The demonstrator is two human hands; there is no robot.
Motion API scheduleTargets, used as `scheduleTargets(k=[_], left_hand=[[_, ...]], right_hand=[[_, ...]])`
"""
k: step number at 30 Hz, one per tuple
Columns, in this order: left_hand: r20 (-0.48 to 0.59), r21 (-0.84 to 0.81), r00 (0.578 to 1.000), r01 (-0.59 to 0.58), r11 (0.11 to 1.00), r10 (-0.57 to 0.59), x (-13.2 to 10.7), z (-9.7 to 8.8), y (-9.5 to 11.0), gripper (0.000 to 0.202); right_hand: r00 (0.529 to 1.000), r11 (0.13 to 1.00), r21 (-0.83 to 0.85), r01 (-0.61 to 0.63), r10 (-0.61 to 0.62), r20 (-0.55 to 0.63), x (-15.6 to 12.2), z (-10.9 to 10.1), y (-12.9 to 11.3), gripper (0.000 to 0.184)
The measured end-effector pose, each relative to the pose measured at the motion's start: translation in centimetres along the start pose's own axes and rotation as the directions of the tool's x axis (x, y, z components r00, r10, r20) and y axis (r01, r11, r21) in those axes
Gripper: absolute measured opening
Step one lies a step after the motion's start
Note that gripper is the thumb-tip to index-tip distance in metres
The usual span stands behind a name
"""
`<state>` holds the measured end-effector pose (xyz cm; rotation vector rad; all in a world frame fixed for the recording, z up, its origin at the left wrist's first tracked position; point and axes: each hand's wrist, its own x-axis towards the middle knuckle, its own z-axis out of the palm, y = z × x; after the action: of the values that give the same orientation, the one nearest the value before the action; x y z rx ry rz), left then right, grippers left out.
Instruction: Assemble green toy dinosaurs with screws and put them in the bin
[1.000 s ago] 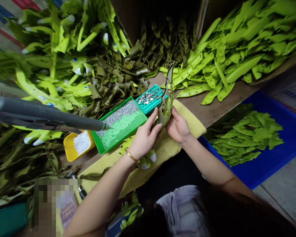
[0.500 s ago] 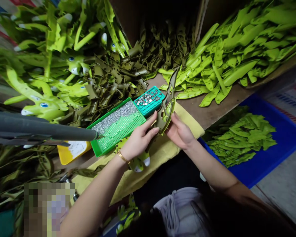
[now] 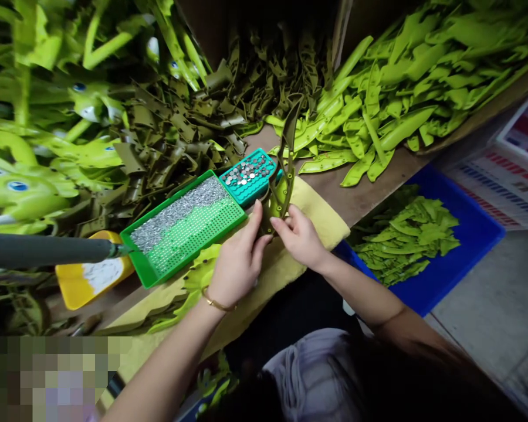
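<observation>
The person's left grip [image 3: 237,258] pinched the lower end of an olive part [image 3: 289,132] between thumb and fingers, and a lime-green piece [image 3: 280,199] lay against its hollow side. The right grip [image 3: 303,237] had its thumb and forefinger drawn in at the lower edge of the pair; from where I stood, I could not tell whether they pinched it or only pressed there. The pair was held between the two grips, above the yellow cloth [image 3: 330,211], its tip pointing away from the body, probably so that the studded inner side could be seen and reached.

Just beyond the left grip sat a green tray [image 3: 202,225] with silver bits and, touching or nearly touching it, a teal tray [image 3: 249,190] of small discs, likely set close to spare a long reach. Another lime-green part [image 3: 202,264] lay partly under the left wrist. Farther out on the surface [image 3: 356,199], olive parts [image 3: 180,129] and lime parts [image 3: 405,88] were heaped apart, perhaps to avoid mixing them.
</observation>
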<state>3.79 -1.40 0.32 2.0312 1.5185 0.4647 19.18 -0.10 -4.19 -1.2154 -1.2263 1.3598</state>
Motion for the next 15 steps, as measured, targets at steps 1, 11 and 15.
scheduleTargets(k=[1, 11, 15], left_hand=[[-0.007, 0.002, 1.0, 0.01, 1.0, -0.01, 0.0, 0.0, 0.1, 0.065], [0.175, -0.272, 0.975, 0.184, 0.945, -0.139, 1.3, -1.1, -1.5, 0.062], [0.219, -0.273, 0.964, 0.211, 0.938, -0.153, 0.7, -0.8, -2.5, 0.066]], right_hand=[[0.999, 1.0, -0.019, 0.007, -0.006, 0.042, 0.0, -0.2, -0.2, 0.031], [0.959, 0.842, -0.539, -0.014, -0.141, -0.244, 3.2, -15.8, -1.7, 0.028], [0.935, 0.365, -0.931, -0.001, -0.33, -0.13, 4.3, -19.8, -0.8, 0.024]])
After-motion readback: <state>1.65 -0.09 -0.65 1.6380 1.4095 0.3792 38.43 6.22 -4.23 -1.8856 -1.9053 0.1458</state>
